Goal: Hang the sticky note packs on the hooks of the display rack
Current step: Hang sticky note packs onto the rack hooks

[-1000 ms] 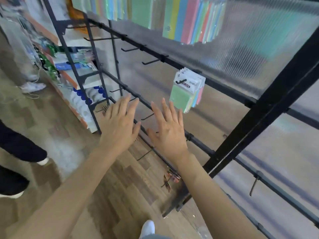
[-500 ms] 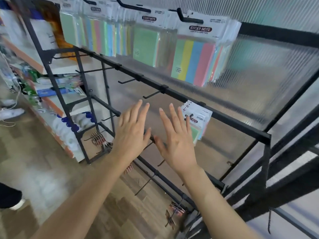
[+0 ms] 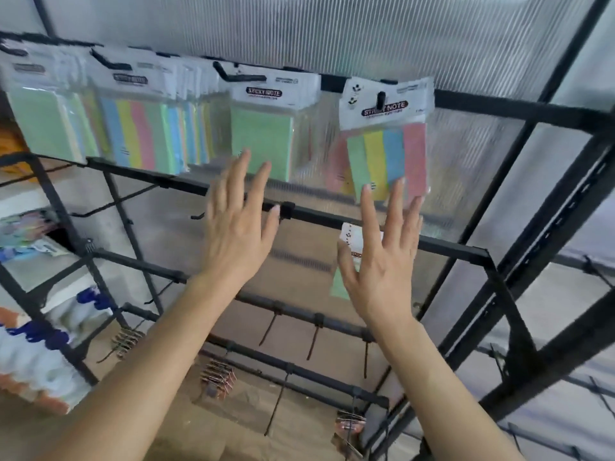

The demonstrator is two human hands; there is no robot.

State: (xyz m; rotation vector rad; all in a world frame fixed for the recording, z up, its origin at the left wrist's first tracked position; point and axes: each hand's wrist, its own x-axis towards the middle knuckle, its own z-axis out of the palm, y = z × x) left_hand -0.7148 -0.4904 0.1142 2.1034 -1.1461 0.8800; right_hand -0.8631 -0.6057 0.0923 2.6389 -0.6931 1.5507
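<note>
Both hands are raised, fingers spread, holding nothing. My left hand (image 3: 238, 224) is in front of the black display rack (image 3: 449, 251), just below a green sticky note pack (image 3: 263, 141) on the top row. My right hand (image 3: 382, 257) has its fingertips over the bottom of a striped pack (image 3: 387, 154) hanging on the rightmost top hook (image 3: 380, 98). Behind the right hand, a small pack (image 3: 349, 237) hangs on the second bar, mostly hidden. More packs (image 3: 133, 131) fill the top row to the left.
Bare hooks (image 3: 311, 337) stick out from the lower bars, some holding binder clips (image 3: 218, 377). Shelves with other goods (image 3: 40, 314) stand at the left. A ribbed translucent panel (image 3: 366, 34) backs the rack. Wooden floor lies below.
The view has tilted up, so the top row of packs now fills the frame. Both open hands rose and spread apart, the right one reaching the striped pack.
</note>
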